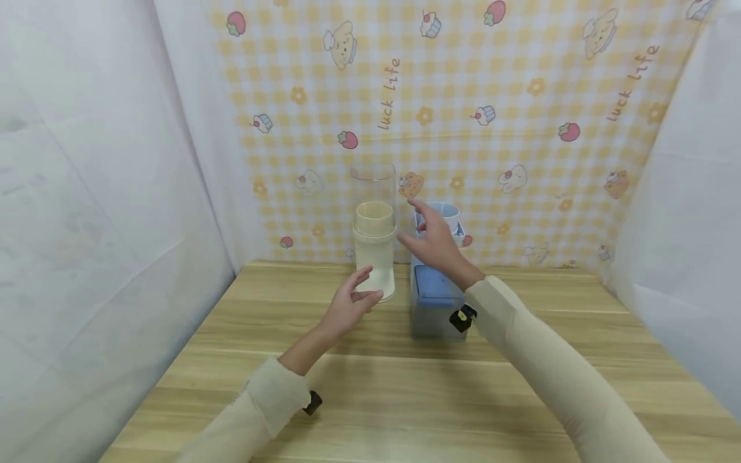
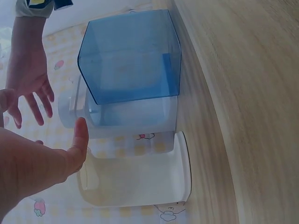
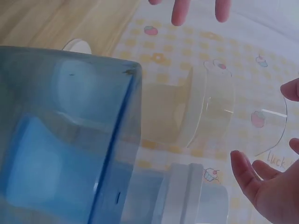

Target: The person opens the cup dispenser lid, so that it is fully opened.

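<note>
left hand [image 1: 347, 308]: fingers loosely spread, grasping nothing — close to the cream stand, contact unclear
right hand [image 1: 437, 244]: fingers apart, grasping nothing, near the clear cylinder
cream stand [image 1: 370, 254]: upright on the wooden table [image 1: 359, 399], clear cylinder [image 1: 383, 186] on top
blue box [image 2: 131, 56]: right of the cream stand — apart from it

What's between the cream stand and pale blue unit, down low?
Nothing stands there: in the left wrist view, the gap between cream stand and pale blue unit shows only the checked cloth behind.
</note>
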Available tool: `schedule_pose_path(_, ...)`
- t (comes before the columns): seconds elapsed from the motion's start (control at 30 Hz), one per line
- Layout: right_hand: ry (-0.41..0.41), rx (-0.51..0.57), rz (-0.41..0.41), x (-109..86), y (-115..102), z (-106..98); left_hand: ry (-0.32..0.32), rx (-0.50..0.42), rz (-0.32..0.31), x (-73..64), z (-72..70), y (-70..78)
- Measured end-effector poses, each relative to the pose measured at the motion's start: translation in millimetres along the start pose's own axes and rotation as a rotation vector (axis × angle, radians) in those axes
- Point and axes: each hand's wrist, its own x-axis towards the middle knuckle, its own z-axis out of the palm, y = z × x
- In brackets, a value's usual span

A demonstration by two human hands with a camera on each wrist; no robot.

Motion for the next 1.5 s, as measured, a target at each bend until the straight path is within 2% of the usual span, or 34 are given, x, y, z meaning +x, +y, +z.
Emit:
schedule_pose_path(0.3, 0.009, 0.046, 0.058, 27.5, -10, 15, -0.01, 0.012, 0.009, -2.8, -4.5, -4.8)
schedule_pose_path(0.57, 0.017, -0.026, 0.031, 50.7, -21, 23, -0.041, 0.029, 0.032, -3.8, -9.0, -4.5)
schedule_pose_path(0.8, -0.04, -0.13, 0.045, 65.3, -31, 21, -0.035, 0.014, 0.023, -5.2, -12.2, -2.9)
schedule_pose_path(1.1, -0.053, -0.19, 0.072, 75.8, -34, 24, -0.046, 0.011, -0.011, -6.2, -16.2, -3.6)
schedule_pose_path(1.2, -0.043, -0.177, 0.066, 78.9, -35, 27, -0.038, 0.009, -0.012, -5.9, -17.4, -3.9)
schedule_pose_path(1.33, -0.025, -0.155, 0.097, 80.5, -36, 32, -0.028, 0.007, -0.023, -6.7, -19.0, -4.1)
schedule_pose_path(1.5, 0.029, -0.131, 0.109, 78.9, -34, 41, -0.033, 0.005, -0.042, -8.9, -20.4, -8.5)
